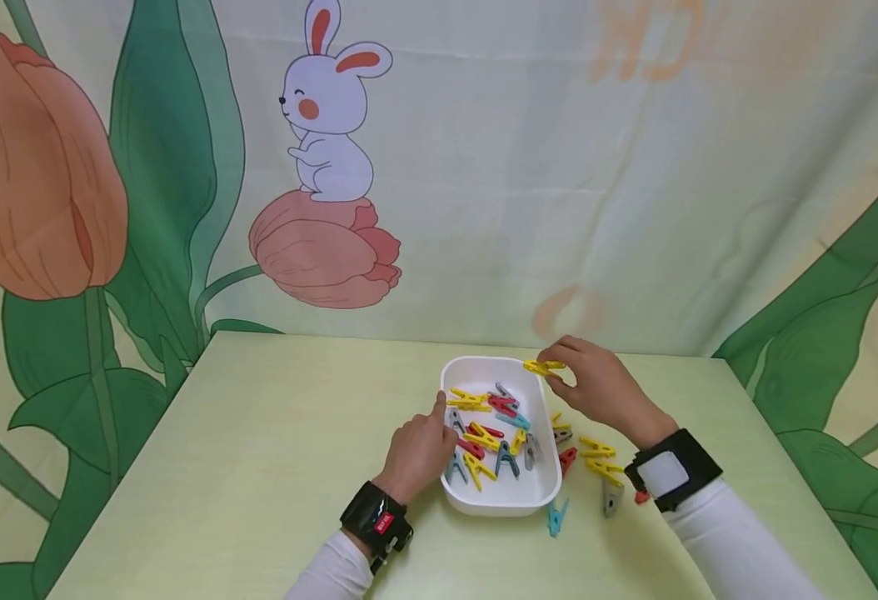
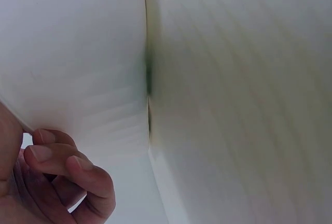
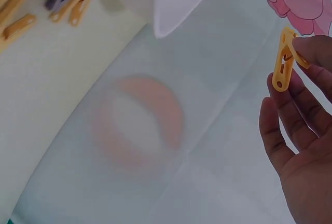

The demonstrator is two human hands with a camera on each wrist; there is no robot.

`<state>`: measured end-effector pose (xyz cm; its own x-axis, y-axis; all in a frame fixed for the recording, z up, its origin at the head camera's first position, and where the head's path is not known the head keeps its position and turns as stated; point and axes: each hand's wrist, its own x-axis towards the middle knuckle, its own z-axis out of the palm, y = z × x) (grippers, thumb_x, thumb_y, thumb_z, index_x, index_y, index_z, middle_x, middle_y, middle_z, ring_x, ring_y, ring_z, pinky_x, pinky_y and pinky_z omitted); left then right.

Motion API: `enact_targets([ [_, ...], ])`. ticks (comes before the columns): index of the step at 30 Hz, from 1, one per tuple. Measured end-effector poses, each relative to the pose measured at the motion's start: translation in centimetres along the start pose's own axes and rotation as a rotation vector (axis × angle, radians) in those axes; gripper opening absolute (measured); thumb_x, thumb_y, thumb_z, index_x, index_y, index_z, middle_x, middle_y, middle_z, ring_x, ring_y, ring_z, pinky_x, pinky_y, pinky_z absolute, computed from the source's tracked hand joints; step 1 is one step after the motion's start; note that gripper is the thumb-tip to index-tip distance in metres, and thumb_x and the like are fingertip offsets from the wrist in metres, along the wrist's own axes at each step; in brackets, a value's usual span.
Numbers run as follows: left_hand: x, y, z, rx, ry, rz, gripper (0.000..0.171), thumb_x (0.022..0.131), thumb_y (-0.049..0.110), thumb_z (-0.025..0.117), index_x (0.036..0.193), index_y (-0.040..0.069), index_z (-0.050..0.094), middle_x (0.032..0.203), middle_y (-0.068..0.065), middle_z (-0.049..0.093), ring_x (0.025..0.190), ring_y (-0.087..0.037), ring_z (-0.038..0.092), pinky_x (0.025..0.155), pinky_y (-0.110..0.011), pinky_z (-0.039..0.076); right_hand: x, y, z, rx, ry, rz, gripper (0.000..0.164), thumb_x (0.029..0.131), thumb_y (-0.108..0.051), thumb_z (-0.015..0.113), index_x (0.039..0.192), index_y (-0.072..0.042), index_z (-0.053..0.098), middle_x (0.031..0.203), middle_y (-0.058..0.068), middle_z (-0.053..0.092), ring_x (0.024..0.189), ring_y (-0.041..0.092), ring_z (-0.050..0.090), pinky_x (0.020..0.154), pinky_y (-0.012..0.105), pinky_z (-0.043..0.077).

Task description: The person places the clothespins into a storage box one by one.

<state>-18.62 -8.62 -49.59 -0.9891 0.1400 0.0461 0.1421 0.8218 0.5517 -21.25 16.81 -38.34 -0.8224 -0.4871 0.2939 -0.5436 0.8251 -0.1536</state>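
Note:
A white plastic tub (image 1: 502, 504) stands on the table and contains several clothespins in yellow, red, blue and grey. At its left rim, my left hand (image 1: 421, 450) holds the tub's edge, the index finger stretched along the rim. Curled fingers (image 2: 93, 177) show against the tub's outer wall (image 2: 78, 79) in the left wrist view. Over the far right corner of the tub, my right hand (image 1: 596, 387) pinches a yellow clothespin (image 3: 283, 66) between thumb and fingertips. That clothespin is raised above the table.
Right of the tub lie loose clothespins: yellow ones (image 1: 604, 471), a grey one (image 1: 612, 497), a red one (image 1: 568, 458) and a light blue one (image 1: 556, 517). Behind the pale table (image 1: 296, 442) hangs a printed cloth (image 1: 484, 167).

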Motion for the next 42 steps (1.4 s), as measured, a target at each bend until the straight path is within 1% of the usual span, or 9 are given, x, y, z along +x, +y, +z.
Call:
enact_targets([
  [7,0.0,0.0,0.0,-0.014,-0.001,0.001,0.063,0.096,0.02,0.055,0.151,-0.001,0.034,0.057,-0.001,0.043,0.05,-0.017,0.044,0.048,-0.028,0.03,2.1,-1.5,1.1,0.029,-0.02,-0.041,0.026,0.088,-0.021,0.073,0.112,-0.012,0.07,0.11,0.004,0.067,0.096,0.021,0.064,0.084,0.038,0.055],
  [13,0.1,-0.1,0.1,-0.011,-0.009,0.0,0.063,0.096,0.021,0.055,0.151,-0.001,0.034,0.058,-0.001,0.044,0.05,-0.017,0.045,0.049,-0.028,0.03,3.1,-2.7,2.3,0.049,-0.066,-0.021,0.026,0.088,-0.021,0.072,0.113,-0.014,0.07,0.113,0.003,0.067,0.098,0.021,0.065,0.085,0.036,0.056],
  [18,0.2,-0.1,0.1,-0.017,-0.014,-0.005,0.063,0.096,0.022,0.056,0.151,-0.001,0.034,0.058,-0.002,0.045,0.051,-0.018,0.046,0.049,-0.028,0.03,3.5,-3.3,3.4,0.05,-0.105,-0.001,0.027,0.089,-0.023,0.072,0.115,-0.016,0.07,0.115,0.002,0.066,0.099,0.021,0.065,0.088,0.037,0.055],
  [26,0.2,-0.2,0.2,-0.019,-0.028,-0.01,0.063,0.097,0.022,0.056,0.151,0.0,0.033,0.059,-0.003,0.047,0.05,-0.018,0.047,0.049,-0.028,0.031,3.3,-3.6,5.0,0.084,-0.162,0.046,0.033,0.087,-0.025,0.074,0.119,-0.017,0.068,0.116,0.002,0.065,0.101,0.022,0.064,0.09,0.039,0.055],
  [28,0.2,-0.2,0.2,-0.017,-0.029,-0.01,0.064,0.097,0.022,0.056,0.151,0.0,0.033,0.059,-0.003,0.047,0.05,-0.018,0.047,0.049,-0.028,0.031,3.3,-3.6,5.5,0.09,-0.183,0.064,0.039,0.087,-0.027,0.074,0.124,-0.017,0.066,0.122,0.003,0.063,0.105,0.023,0.063,0.093,0.041,0.054],
  [30,0.2,-0.1,0.2,-0.015,-0.03,-0.009,0.064,0.097,0.023,0.056,0.152,0.0,0.033,0.059,-0.003,0.048,0.05,-0.017,0.047,0.049,-0.028,0.032,3.2,-3.6,5.9,0.092,-0.22,0.087,0.051,0.086,-0.032,0.075,0.133,-0.018,0.059,0.133,0.006,0.059,0.116,0.027,0.06,0.098,0.046,0.051],
  [35,0.2,-0.1,0.1,-0.015,-0.028,-0.002,0.063,0.097,0.022,0.056,0.151,0.0,0.033,0.061,-0.003,0.05,0.052,-0.017,0.048,0.05,-0.028,0.033,2.9,-3.2,6.7,0.069,-0.295,0.133,0.089,0.079,-0.044,0.079,0.153,-0.026,0.033,0.159,0.01,0.032,0.143,0.037,0.036,0.11,0.062,0.032],
  [38,0.2,-0.1,0.1,-0.015,-0.028,-0.002,0.064,0.097,0.022,0.056,0.151,0.0,0.033,0.061,-0.003,0.051,0.053,-0.017,0.048,0.05,-0.028,0.033,2.6,-3.0,6.9,0.047,-0.29,0.131,0.099,0.077,-0.05,0.079,0.156,-0.028,0.024,0.163,0.01,0.022,0.148,0.038,0.025,0.113,0.066,0.024],
  [42,0.1,-0.1,0.0,-0.013,-0.023,-0.002,0.063,0.096,0.022,0.056,0.151,0.0,0.033,0.061,-0.003,0.05,0.052,-0.017,0.048,0.05,-0.028,0.032,2.4,-2.8,6.6,0.041,-0.256,0.125,0.104,0.076,-0.056,0.077,0.158,-0.027,0.021,0.165,0.008,0.017,0.15,0.039,0.019,0.114,0.068,0.017],
])
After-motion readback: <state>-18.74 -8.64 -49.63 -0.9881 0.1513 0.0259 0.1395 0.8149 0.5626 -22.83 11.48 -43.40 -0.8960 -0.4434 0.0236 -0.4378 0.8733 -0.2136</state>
